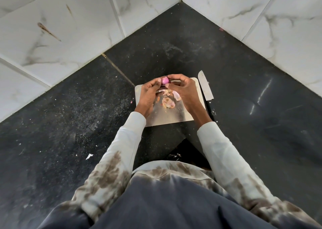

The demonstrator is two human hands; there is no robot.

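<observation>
A small purple onion [165,80] is held above the far edge of a steel cutting board [171,114]. My left hand [149,93] grips it from the left with curled fingers. My right hand [183,89] pinches it from the right, thumb and fingertips on its skin. Loose onion peels [168,102] lie on the board under my hands.
A knife [205,87] lies on the black counter [69,124] just right of the board, blade pointing away from me. White marble-look tiled walls [69,28] meet in a corner behind the board. Small crumbs and scraps dot the counter on the left.
</observation>
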